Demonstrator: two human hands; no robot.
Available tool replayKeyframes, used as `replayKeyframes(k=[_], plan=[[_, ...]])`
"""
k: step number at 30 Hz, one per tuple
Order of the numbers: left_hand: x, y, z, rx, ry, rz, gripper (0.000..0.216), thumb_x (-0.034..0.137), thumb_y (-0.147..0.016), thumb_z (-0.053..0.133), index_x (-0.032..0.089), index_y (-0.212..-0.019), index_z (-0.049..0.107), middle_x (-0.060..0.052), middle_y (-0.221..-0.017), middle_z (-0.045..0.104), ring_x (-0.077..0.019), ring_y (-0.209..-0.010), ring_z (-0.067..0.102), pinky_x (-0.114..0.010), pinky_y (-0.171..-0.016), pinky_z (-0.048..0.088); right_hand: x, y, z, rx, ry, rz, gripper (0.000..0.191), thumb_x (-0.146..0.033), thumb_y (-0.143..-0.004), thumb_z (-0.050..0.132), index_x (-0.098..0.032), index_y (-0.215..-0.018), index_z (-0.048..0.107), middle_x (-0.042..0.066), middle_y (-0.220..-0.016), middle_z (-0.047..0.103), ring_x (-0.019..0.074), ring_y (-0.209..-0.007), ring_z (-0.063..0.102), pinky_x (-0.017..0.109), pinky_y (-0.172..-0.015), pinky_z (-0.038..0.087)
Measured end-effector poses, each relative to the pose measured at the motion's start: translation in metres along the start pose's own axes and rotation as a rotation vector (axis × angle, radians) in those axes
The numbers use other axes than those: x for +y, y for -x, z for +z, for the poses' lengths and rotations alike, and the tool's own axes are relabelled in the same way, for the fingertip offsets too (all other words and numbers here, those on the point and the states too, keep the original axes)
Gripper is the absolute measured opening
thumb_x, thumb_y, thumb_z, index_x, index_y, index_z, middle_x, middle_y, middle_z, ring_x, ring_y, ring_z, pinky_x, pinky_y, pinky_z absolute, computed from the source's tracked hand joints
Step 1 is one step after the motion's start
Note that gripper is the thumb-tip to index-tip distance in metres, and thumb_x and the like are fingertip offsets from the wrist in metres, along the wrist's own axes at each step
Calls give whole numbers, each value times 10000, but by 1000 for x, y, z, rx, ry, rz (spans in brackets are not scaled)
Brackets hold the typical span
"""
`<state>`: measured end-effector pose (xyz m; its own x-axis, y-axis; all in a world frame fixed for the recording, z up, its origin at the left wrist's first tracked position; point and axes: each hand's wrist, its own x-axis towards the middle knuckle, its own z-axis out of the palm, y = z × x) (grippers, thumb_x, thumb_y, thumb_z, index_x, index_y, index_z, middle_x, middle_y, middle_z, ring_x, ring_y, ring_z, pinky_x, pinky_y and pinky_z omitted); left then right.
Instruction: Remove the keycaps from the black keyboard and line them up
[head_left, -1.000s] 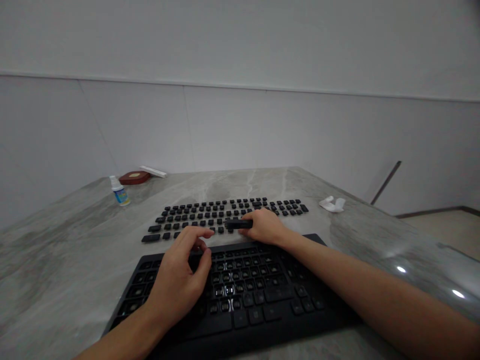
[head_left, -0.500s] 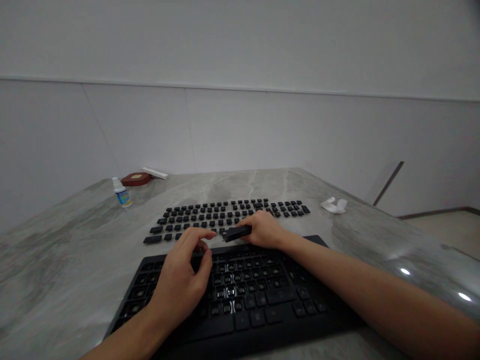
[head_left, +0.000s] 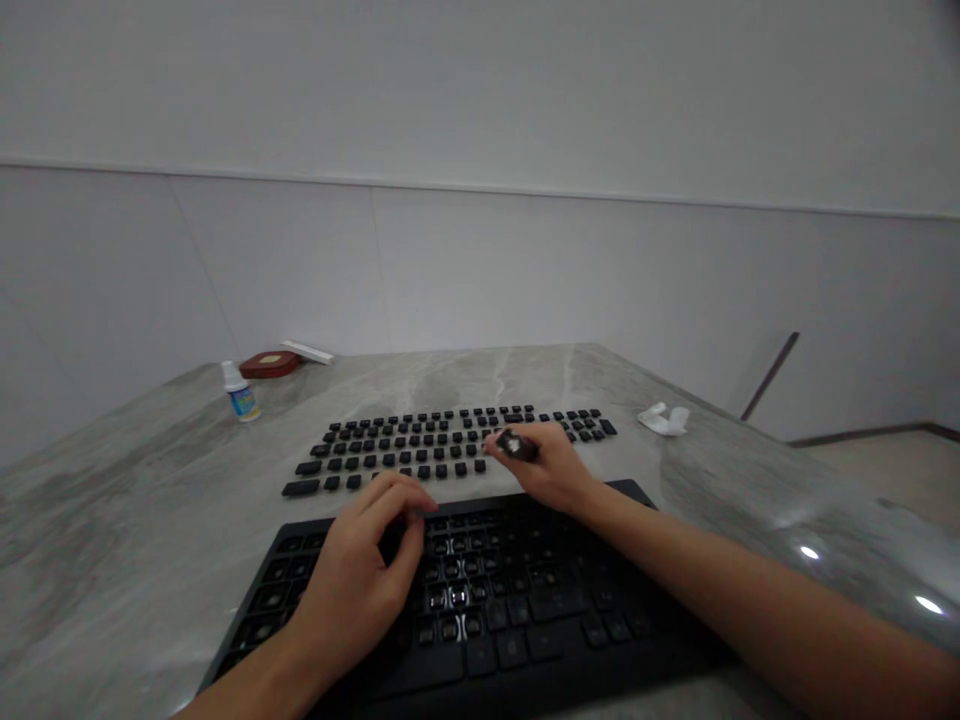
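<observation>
A black keyboard base (head_left: 540,620) with its keycaps removed lies at the near edge of the grey marble table (head_left: 135,500). Beyond it, rows of loose black keycaps (head_left: 420,450) are laid out in keyboard order. My right hand (head_left: 551,465) is closed on a long black keycap (head_left: 516,445), held just above the base's far edge and turned end-on to me. My left hand (head_left: 360,570) rests on the left part of the base, fingers curled with the tips touching it; nothing shows in them.
A small white bottle with a blue label (head_left: 240,392) stands at the back left, with a reddish-brown round dish (head_left: 268,364) and a white strip (head_left: 307,352) behind it. Crumpled white tissue (head_left: 664,418) lies to the right. A white wall stands behind the table.
My right hand lifted the long keycap out of the laid-out rows and turned it from sideways to end-on. My left hand stayed on the base.
</observation>
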<state>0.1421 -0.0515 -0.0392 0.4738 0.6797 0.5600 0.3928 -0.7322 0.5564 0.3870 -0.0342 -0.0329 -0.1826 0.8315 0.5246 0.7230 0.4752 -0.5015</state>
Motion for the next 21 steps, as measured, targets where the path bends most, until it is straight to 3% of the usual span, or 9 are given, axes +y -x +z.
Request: replayKeyframes(k=[3, 5, 10, 14, 17, 21], plan=[[1, 2, 1, -154, 29, 2, 152, 132, -920, 440, 199, -912, 576, -36, -930, 587, -174, -867, 575, -333, -794, 474, -16, 17, -17, 192, -83, -1, 545, -455, -1009, 295, -149, -727, 647, 36, -633, 585, 132, -591, 529, 262, -579, 419], [5, 1, 3, -278, 22, -10, 165, 134, -912, 440, 200, -943, 588, -37, -923, 604, -178, -855, 586, -336, -785, 482, -25, 30, -24, 263, -282, -133, 524, -493, -994, 371, -164, -692, 644, 38, -669, 580, 147, -661, 553, 291, -641, 437], [23, -15, 15, -434, 22, -54, 225, 133, -885, 472, 200, -1030, 630, -49, -990, 655, -205, -928, 608, -363, -847, 474, -30, 50, -22, 104, -381, -159, 577, -531, -997, 338, -150, -749, 694, 38, -692, 533, 126, -622, 530, 268, -579, 400], [33, -29, 28, -455, 156, -19, 215, 59, -789, 499, 177, -894, 644, -10, -800, 648, -164, -750, 593, -287, -711, 456, -30, 52, -18, 84, -427, -155, 553, -556, -971, 401, -145, -748, 695, 41, -694, 556, 129, -636, 541, 260, -582, 410], [29, -31, 35, -438, 239, -93, 69, 155, -810, 559, 172, -778, 618, 12, -683, 600, -141, -638, 534, -257, -610, 406, -31, 51, -21, 37, -457, -155, 532, -582, -947, 438, -148, -792, 705, 51, -725, 606, 140, -674, 575, 269, -618, 434], [16, -27, 32, -435, 247, -100, 168, 272, -887, 525, 171, -769, 589, 3, -697, 573, -146, -667, 510, -261, -620, 381, -31, 50, -26, -32, -398, -184, 434, -517, -948, 490, -148, -850, 696, 54, -751, 650, 139, -690, 593, 275, -652, 450]])
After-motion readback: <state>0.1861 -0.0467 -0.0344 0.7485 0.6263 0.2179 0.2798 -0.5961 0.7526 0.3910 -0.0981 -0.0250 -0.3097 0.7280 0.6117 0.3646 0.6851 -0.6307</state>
